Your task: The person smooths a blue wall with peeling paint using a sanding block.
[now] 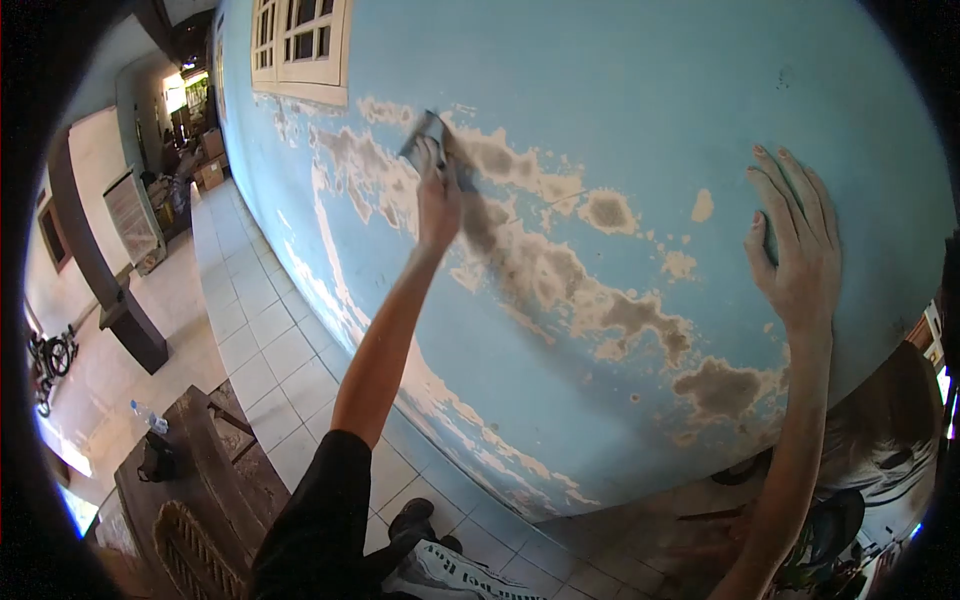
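A light blue wall [620, 80] fills the middle, its paint worn off in white and grey-brown patches. Against those patches, below the window, my left hand [436, 195] presses a dark, flat sheet or pad [424, 138], with the fingers wrapped over it. What exactly the sheet is cannot be made out. My right hand [800, 240] lies flat on the blue paint at the right, fingers stretched out and holding nothing. Pale dust seems to coat it.
A cream window frame [300, 45] is at the upper left. White floor tiles [280, 350] run along the wall's foot. Lower left are a wooden table [205, 440] with a plastic bottle [150, 417], and a dark post [135, 325]. Covered items [880, 440] stand at the right.
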